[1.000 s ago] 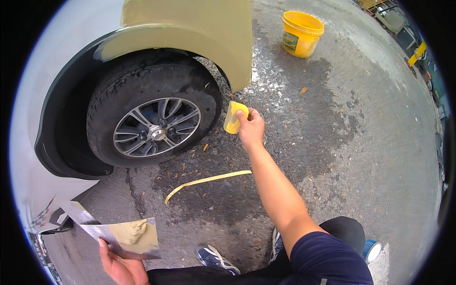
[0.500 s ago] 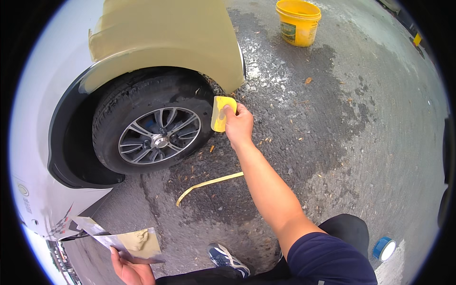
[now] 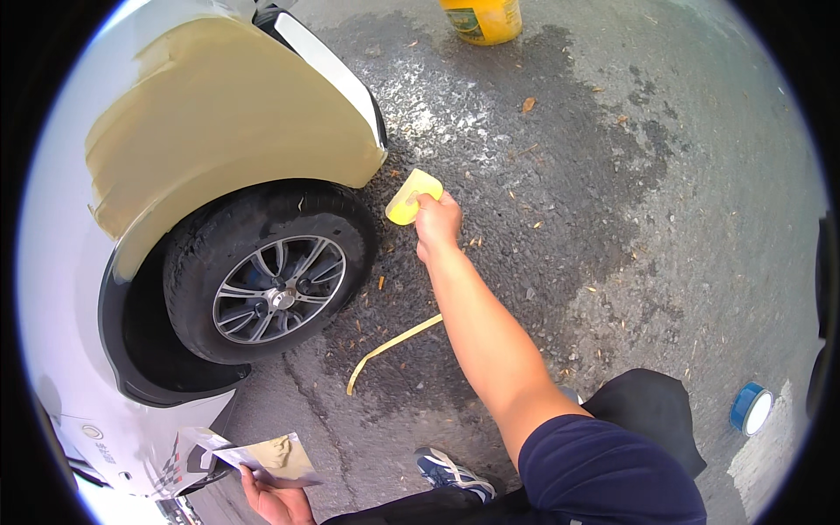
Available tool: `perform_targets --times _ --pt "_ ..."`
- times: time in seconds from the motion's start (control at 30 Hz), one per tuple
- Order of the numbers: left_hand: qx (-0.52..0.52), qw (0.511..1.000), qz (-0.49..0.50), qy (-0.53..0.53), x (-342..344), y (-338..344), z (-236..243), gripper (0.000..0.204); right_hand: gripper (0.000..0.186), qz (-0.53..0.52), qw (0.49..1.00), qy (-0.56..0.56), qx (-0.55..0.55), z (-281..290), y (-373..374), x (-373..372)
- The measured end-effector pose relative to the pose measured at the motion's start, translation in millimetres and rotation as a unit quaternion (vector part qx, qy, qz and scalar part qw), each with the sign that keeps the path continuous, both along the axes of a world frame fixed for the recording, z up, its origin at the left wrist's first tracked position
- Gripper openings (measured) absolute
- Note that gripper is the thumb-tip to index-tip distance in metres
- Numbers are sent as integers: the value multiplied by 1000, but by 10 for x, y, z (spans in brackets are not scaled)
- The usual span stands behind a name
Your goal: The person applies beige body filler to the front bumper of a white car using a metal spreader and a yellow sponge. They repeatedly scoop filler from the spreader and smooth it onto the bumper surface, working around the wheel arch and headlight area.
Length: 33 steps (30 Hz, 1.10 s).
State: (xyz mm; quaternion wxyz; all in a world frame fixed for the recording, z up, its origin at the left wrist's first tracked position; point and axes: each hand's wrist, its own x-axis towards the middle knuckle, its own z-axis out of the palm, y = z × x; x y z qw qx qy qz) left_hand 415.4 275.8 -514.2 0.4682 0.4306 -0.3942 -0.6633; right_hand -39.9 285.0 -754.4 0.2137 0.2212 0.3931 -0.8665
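Note:
My right hand (image 3: 439, 223) pinches a yellow putty spreader (image 3: 414, 194), held out in the air just right of the tyre and below the fender's lower corner. A beige layer of putty (image 3: 227, 114) covers much of the white car's fender (image 3: 66, 227) above the wheel (image 3: 282, 298). At the lower left, my left hand (image 3: 278, 502) grips a flat mixing board (image 3: 302, 479). On the board sits a lump of beige putty (image 3: 281, 451). A second flat blade-like piece (image 3: 199, 439) juts from the board's left end; its join is unclear.
A yellow bucket (image 3: 486, 22) stands on the asphalt at the top. One strip of yellowish tape (image 3: 394, 342) lies between the wheel and my right arm. To the far right is a blue-sided roll or can (image 3: 751, 409). My shoe (image 3: 455, 472) is at the bottom.
The view has shifted, bringing more of the fender in and pushing the bucket toward the top edge. My right hand has tilted the spreader and raised it toward the fender's corner. Both grips are unchanged.

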Motion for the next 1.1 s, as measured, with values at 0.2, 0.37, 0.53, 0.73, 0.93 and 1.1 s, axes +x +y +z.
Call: perform_targets --times 0.2,0.37,0.53,0.73,0.93,1.1 --pt "4 1000 7 -5 -212 78 -5 47 30 -4 997 79 -7 28 -62 -185" --pt "1 1000 1 -11 -246 109 -8 46 26 -22 990 135 -27 91 -146 -261" --pt "-7 1000 -9 -19 -212 91 -27 46 29 -72 983 167 37 166 -213 -271" --pt "-13 999 19 -36 -195 75 -32 46 27 -125 960 212 135 368 -226 -198" --pt "-13 999 26 -35 -169 74 -31 46 26 -102 941 266 181 451 -318 -75" --pt "-10 999 21 -37 -204 90 -18 45 27 -89 950 250 162 406 -335 92"
